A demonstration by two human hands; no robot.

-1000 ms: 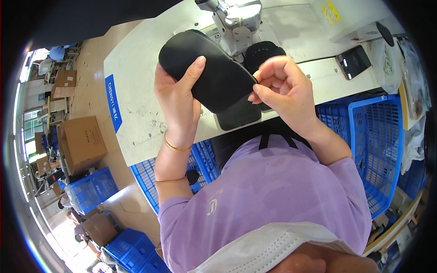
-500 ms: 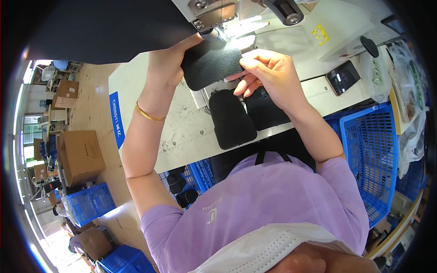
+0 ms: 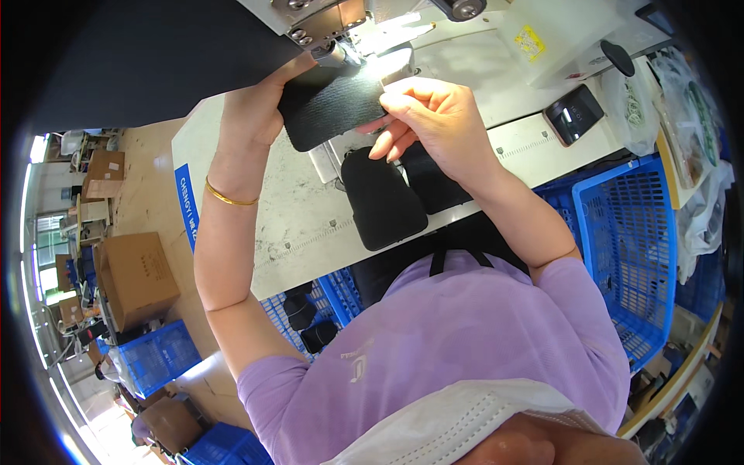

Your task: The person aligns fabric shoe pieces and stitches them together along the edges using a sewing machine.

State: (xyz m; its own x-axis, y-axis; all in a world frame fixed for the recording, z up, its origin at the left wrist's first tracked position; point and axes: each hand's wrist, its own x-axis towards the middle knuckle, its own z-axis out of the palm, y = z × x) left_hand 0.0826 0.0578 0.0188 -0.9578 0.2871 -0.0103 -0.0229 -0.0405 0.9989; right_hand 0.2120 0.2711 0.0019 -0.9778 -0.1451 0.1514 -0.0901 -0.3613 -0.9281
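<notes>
A black textured fabric piece [image 3: 329,108] with rounded corners lies under the lit needle area of a sewing machine [image 3: 329,27]. My left hand [image 3: 260,112] holds its left edge, thumb stretched toward the presser foot and the other fingers hidden beneath the piece. At the right edge, my right hand [image 3: 434,116] pinches the fabric between thumb and forefinger, its remaining fingers loosely curled below. Closer to me, a black padded piece [image 3: 384,201] rests at the table's front edge. Another black piece [image 3: 438,182] lies beside it, partly under my right wrist.
The white sewing table [image 3: 302,225] carries a dark phone-like device [image 3: 573,115] and a clear plastic bag [image 3: 635,116] on the right. A blue basket [image 3: 620,263] stands at my right, another [image 3: 333,298] below the table. Cardboard boxes [image 3: 138,279] are off to the left.
The whole view has shifted, so machine, table and hands appear farther left. Both hands keep their hold on the fabric piece, which stays at the needle area.
</notes>
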